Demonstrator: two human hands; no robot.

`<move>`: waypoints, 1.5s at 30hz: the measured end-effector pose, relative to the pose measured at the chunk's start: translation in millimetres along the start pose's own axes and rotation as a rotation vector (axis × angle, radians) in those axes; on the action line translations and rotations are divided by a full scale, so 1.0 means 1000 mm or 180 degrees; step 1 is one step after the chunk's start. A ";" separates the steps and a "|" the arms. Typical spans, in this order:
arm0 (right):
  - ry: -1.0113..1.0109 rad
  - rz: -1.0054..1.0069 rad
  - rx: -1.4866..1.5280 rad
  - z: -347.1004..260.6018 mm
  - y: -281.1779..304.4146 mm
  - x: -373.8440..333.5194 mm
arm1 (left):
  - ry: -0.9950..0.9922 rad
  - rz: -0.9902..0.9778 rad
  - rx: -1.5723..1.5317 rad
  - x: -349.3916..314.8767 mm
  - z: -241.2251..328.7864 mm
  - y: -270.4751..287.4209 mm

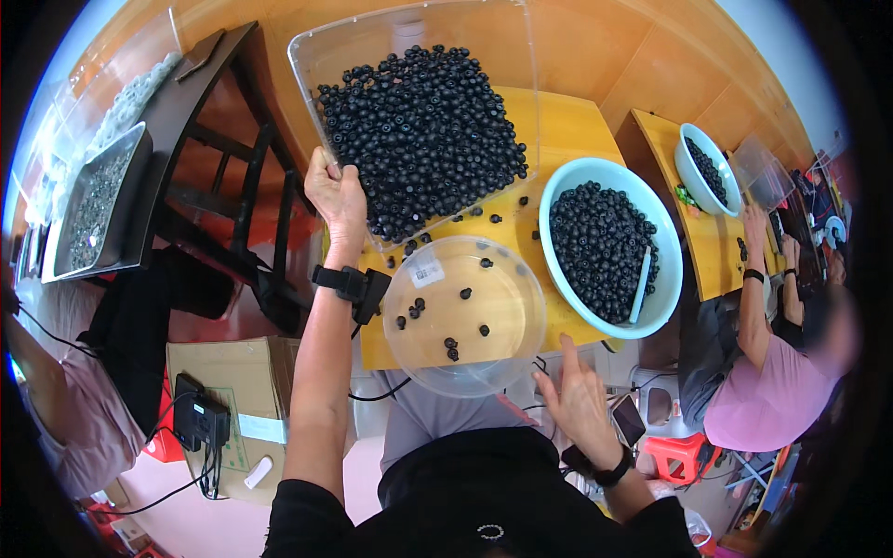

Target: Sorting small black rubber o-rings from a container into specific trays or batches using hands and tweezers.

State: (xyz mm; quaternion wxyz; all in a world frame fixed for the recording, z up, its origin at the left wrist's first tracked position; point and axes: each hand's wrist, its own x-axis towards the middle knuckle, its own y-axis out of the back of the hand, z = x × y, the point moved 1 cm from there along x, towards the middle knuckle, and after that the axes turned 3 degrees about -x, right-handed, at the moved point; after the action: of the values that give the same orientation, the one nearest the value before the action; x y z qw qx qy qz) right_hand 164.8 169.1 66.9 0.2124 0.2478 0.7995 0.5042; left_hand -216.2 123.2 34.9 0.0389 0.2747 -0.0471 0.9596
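Note:
My left hand [336,195] is closed on the left side of a clear rectangular plastic bin [299,70], which stands on the far part of the yellow table and holds a heap of small round black parts [428,139]. Nearer me, a round clear plastic tub [512,325] with several of the same parts in it juts over the table's near edge. My right hand [579,405] is off that edge, right of the tub, with fingers stretched apart and nothing in them. A light-blue basin [672,279] of black parts, a pale blue stick [641,285] in it, stands on the right.
Loose black parts lie on the yellow table [567,121] between the containers. At left are a dark table [177,153] with a tray of small pieces [98,205], and a cardboard box [219,358]. A co-worker [767,381] sits at another yellow table on the right, near a red stool [677,458].

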 end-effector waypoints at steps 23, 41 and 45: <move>-0.1362 -0.0056 0.3996 -0.013 -0.067 0.081 | 0.0126 -0.0049 0.0155 0.009 0.012 -0.005; -0.1163 -0.0358 0.4380 -0.006 -0.075 0.051 | -0.0127 0.0148 0.0051 -0.009 0.021 0.001; -0.1147 -0.0371 0.4482 -0.003 -0.075 0.044 | -0.0229 0.0145 0.0096 -0.012 0.020 -0.001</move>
State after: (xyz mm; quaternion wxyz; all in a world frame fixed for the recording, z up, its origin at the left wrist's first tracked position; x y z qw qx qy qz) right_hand 114.9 166.1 -4.6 0.1575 0.3619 0.8989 -0.1904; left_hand -195.4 121.5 45.0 0.0110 0.3085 -0.0402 0.9503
